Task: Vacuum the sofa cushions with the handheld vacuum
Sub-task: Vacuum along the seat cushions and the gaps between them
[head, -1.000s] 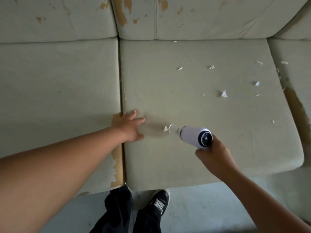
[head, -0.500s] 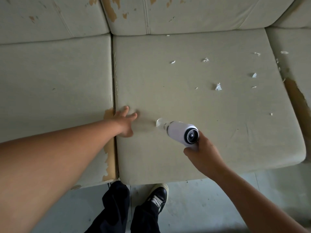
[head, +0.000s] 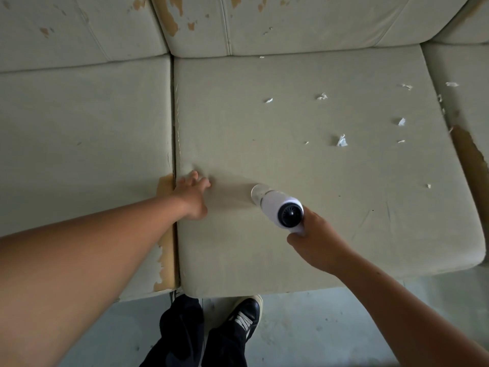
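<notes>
A white handheld vacuum [head: 279, 209] with a dark round rear vent lies low over the middle seat cushion [head: 304, 168], its nozzle pointing left and touching the fabric. My right hand [head: 318, 243] grips its handle from below. My left hand [head: 193, 196] rests flat on the cushion's left edge, fingers spread, a short way left of the nozzle. Several white paper scraps [head: 341, 141] lie scattered over the cushion's right half.
The left seat cushion [head: 84, 144] has worn, peeling patches along the seam [head: 165, 234]. Back cushions [head: 291, 22] run along the top. A right cushion [head: 465, 102] holds a few more scraps. My legs and a black shoe [head: 244, 317] stand on the grey floor [head: 330, 327] below.
The scrap that lay at the nozzle tip a second ago is no longer in sight. The vacuum and both hands have kept their places on the cushion while the view shifted a little.
</notes>
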